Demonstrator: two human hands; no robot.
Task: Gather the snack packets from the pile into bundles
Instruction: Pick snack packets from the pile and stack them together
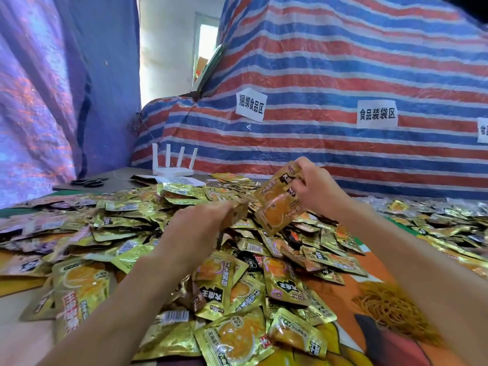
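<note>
the striped tarp (343, 62) rises beyond both my hands, banded red, blue and white. under and all round my grip spreads the pile (132, 228) of gold snack packets, loose and overlapping on the table (124, 180). i can make out no banded bundle anywhere, so i judge the job barely begun, with nearly all of it left to gather. down to the right of my right arm lies a heap of rubber bands (390, 310), none of it on a packet that i can see.

my right hand (317, 188) is curled round a small fan of packets (280, 207), held above the pile with the printed faces toward me. my left hand (200, 225), just beside and lower, pinches another packet (236, 216) edge-on. it is blurred, so one or several, i cannot tell.

up on the tarp beyond my right hand, a paper sign (250, 104) reads 捆绑食品区 and a second sign (377, 114) reads 食品装袋区. a third is cut off at the edge. the packets carry bold white-on-black characters over an orange picture, too turned for me to read surely.
</note>
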